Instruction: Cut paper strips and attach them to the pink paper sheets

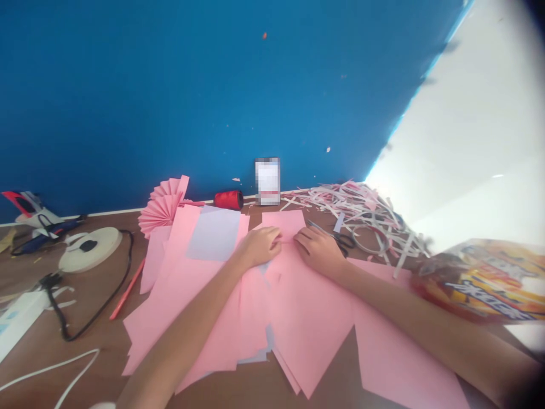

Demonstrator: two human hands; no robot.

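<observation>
My left hand [260, 245] is closed, fingers curled, at the left edge of a pink paper sheet [309, 318]. Opposite it, my right hand [318, 249] bends its fingers down onto the same sheet, with a narrow gap between the hands. A crease-like line crosses the paper there, and its far end lies beyond my fingers. Under my left forearm spread several overlapping pink sheets [213, 295], with a pale lavender piece [215, 233] on top. Dark scissors [344, 241] lie just beyond my right hand, partly hidden by it.
A pleated pink paper fan [164, 207], a red thread spool [229, 199] and an upright phone [268, 182] line the blue wall. Paper strips [353, 199] heap at back right, near a snack packet [489, 284]. A power strip [25, 321], cable and red pen [128, 289] lie left.
</observation>
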